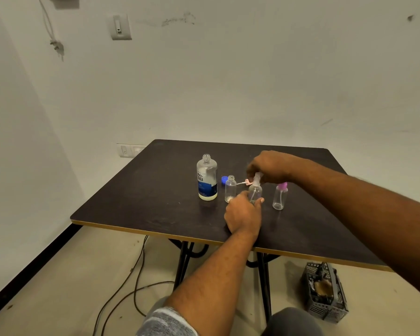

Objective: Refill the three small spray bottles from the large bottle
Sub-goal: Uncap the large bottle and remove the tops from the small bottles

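Between small open bottle [230,189] and pink-capped bottle [280,198], left hand [244,214] grips middle bottle [255,191]; right hand [269,166] pinches its sprayer [257,178].

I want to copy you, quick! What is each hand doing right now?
Left hand: holds the small clear plastic spray bottle by its body.
Right hand: pinches that bottle's clear spray top.

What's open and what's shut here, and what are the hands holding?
Large bottle: open, upright.
Blue cap: off, on the table.
Left small bottle: open, top off.
Middle small bottle: left hand holds it, right hand grips its sprayer.
Right small bottle: closed, pink top on.
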